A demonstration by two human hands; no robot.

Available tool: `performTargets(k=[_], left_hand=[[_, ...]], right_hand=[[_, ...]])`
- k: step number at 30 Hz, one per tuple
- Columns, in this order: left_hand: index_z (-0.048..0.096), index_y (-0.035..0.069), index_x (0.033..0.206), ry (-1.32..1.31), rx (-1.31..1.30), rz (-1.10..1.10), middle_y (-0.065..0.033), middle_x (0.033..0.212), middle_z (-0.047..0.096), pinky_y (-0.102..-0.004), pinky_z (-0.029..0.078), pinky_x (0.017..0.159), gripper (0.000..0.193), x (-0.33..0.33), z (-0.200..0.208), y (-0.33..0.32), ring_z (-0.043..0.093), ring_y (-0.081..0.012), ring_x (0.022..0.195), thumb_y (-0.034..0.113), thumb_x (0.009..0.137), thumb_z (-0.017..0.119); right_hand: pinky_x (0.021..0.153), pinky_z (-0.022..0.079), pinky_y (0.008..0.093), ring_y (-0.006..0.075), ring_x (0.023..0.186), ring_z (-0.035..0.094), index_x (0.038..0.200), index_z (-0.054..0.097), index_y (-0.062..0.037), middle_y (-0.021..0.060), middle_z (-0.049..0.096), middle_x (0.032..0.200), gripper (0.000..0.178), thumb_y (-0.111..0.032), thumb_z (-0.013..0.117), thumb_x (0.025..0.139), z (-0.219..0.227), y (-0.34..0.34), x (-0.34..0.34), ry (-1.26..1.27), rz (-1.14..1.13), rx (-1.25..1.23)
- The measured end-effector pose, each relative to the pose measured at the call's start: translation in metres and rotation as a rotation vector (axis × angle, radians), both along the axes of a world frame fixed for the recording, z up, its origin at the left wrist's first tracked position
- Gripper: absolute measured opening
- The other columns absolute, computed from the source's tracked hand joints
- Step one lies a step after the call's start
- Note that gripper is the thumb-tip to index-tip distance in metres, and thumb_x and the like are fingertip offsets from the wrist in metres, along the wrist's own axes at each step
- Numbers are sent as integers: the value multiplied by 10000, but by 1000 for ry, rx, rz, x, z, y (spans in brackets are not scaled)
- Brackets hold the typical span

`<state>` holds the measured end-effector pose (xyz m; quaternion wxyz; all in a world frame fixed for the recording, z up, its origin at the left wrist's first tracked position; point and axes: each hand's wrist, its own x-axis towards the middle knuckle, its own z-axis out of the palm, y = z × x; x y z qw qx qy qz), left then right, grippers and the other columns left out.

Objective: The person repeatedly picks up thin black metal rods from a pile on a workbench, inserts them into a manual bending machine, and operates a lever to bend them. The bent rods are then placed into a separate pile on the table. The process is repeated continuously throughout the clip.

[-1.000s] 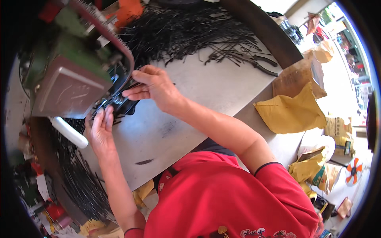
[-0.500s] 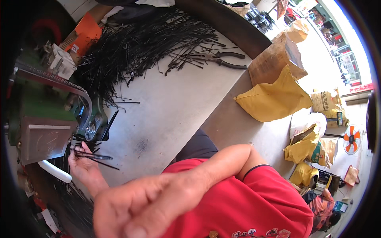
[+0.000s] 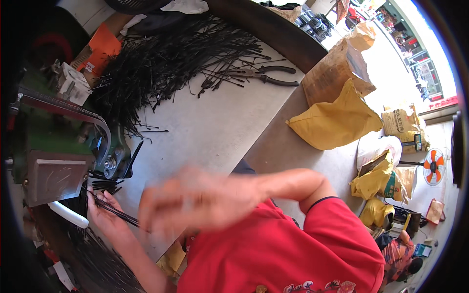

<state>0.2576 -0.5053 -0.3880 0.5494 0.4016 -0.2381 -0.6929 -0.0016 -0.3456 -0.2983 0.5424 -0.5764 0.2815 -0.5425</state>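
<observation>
At the lower left, my left hand (image 3: pixel 108 222) is closed round a few thin black rods (image 3: pixel 119 213), just below a green machine (image 3: pixel 58 134) with a metal cover. The rods slant across the palm, and their right ends reach the blurred fingers of my right hand (image 3: pixel 200 200). That hand is smeared by motion in front of my red shirt, so whether it grips the rods does not show. More short black rods (image 3: pixel 105 186) lie under the machine head beside the left fingers. A big tangled heap of black rods (image 3: pixel 161 61) covers the far part of the pale table (image 3: pixel 195 129).
Pliers (image 3: pixel 266 74) with black handles lie at the heap's right end. A white curved handle (image 3: pixel 68 215) juts out below the machine. Beyond the table stand a brown paper sack (image 3: pixel 337 73) and a yellow sack (image 3: pixel 337 119). A fan (image 3: pixel 433 166) and another person (image 3: pixel 398 256) are at the right.
My right hand has moved up and away from the lower edge, toward the left hand. The rods in my left hand now lie along the palm, and the left forearm shows more.
</observation>
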Motion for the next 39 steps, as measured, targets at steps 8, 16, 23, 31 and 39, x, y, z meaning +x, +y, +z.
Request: performTargets(k=[8, 16, 23, 31, 39], left_hand=[[583, 10, 1108, 100, 35, -155, -59, 897, 598, -197, 538, 654, 212, 20, -4, 2, 565, -114, 796, 149, 953, 540], [589, 14, 1103, 103, 110, -108, -51, 888, 590, -197, 527, 617, 211, 12, -7, 5, 560, -111, 774, 153, 950, 548], [632, 73, 1028, -30, 157, -77, -15, 864, 642, -205, 500, 612, 146, -9, 3, 18, 596, -87, 724, 156, 910, 608], [594, 25, 1026, -218, -16, -97, -38, 847, 614, -218, 521, 591, 187, -53, 10, 26, 603, -101, 716, 118, 872, 647], [632, 23, 991, -346, -110, -107, -20, 778, 613, -211, 464, 539, 178, -56, 14, 19, 563, -81, 624, 121, 850, 681]], right_hand=[[643, 508, 369, 243, 831, 604, 981, 603, -109, 69, 562, 886, 205, -64, 562, 785, -91, -13, -132, 1671, -1030, -30], [641, 502, 355, 213, 854, 575, 963, 589, -114, 50, 519, 925, 218, -54, 565, 755, -98, -16, -149, 1566, -1066, -257], [557, 504, 289, 166, 753, 606, 942, 615, -119, 9, 605, 954, 257, -47, 620, 696, -77, -41, -115, 1371, -1075, -766], [520, 503, 367, 273, 602, 631, 907, 591, -69, 106, 628, 840, 172, -63, 601, 735, -52, -72, 43, 1094, -629, -328], [530, 456, 334, 192, 511, 573, 847, 582, 10, 95, 600, 578, 185, -171, 595, 881, -64, -106, 65, 462, -510, 364]])
